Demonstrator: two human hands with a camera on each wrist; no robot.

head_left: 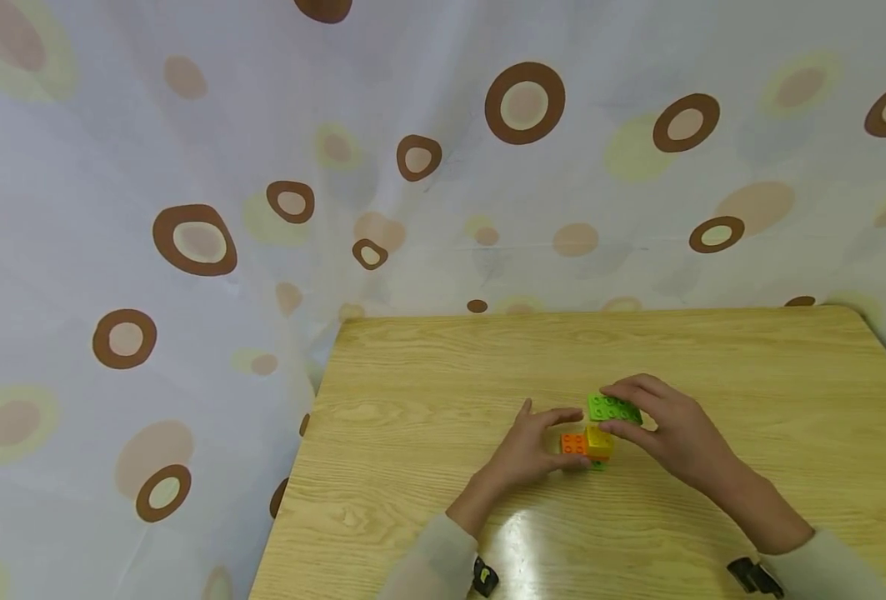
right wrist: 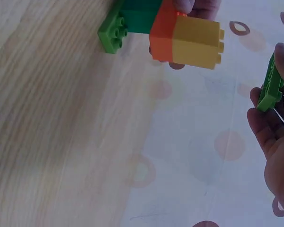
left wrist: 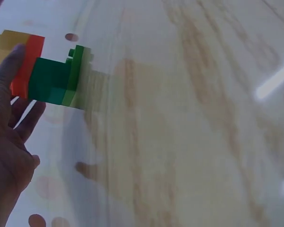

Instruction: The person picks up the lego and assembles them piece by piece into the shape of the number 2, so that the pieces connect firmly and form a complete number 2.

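Note:
A stack of toy building bricks [head_left: 573, 444] stands on the table: a light green base brick [left wrist: 74, 75], a dark green brick [left wrist: 49, 80], an orange brick [left wrist: 31, 66] and a yellow brick [right wrist: 196, 41] on top. My left hand [head_left: 525, 450] holds the stack at the orange brick, with its thumb on the near side; its other fingers are partly hidden behind. Above and beside the yellow brick, my right hand [head_left: 671, 429] pinches a separate light green brick [head_left: 611, 407], studs up, between thumb and fingers. That brick is apart from the stack.
The wooden table [head_left: 412, 367] reaches back to a white curtain [head_left: 443, 208] with brown ring patterns, which also hangs along the left side. Light glares off the tabletop near the left forearm.

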